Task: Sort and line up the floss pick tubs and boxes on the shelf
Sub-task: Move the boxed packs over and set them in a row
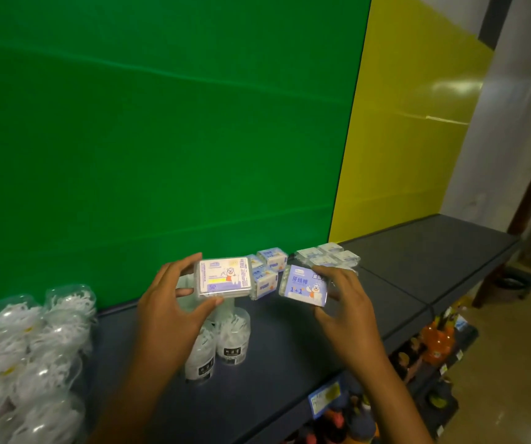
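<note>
Clear plastic box [224,277] pinched by left hand [174,302]; purple box [304,285] gripped by right hand [342,302], both above shelf [289,347]. Best: set down at 1 o'clock beside stacked boxes [267,270], labels front, edges flush; avoid tubs [232,338] below.

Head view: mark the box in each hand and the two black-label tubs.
left-hand box [225,277], head view, label face
right-hand box [304,286], head view, blue front face
black-label tubs [233,338], head view, clear wall of right tub

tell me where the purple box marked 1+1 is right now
In the head view, the purple box marked 1+1 is right of centre, held in the right hand above the dark shelf, just right of the stacked blue-and-white boxes.
</note>
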A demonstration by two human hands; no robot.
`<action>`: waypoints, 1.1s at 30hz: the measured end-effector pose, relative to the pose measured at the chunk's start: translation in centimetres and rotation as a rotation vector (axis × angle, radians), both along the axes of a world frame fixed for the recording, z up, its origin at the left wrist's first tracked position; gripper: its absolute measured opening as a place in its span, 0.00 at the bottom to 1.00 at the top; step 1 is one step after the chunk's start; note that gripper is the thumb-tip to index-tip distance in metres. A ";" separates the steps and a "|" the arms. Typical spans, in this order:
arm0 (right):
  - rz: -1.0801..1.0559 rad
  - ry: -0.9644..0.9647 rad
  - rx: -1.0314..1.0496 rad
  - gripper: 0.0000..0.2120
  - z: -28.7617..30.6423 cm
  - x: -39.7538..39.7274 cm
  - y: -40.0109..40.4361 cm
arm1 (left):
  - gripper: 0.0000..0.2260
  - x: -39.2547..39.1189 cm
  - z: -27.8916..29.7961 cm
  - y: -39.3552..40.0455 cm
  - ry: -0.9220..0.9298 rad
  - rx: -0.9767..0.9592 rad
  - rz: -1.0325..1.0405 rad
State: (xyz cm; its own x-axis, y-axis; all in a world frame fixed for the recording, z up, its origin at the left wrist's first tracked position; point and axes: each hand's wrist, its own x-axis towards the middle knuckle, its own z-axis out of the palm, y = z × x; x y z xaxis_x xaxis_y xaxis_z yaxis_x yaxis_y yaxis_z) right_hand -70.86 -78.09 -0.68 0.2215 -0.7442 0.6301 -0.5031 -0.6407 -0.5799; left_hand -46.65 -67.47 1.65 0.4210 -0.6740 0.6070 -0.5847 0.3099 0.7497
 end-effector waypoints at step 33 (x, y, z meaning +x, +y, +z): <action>0.566 0.364 0.339 0.26 -4.5 1.3 -26.7 | 0.29 -9.0 -0.7 -14.9 -0.052 0.104 0.515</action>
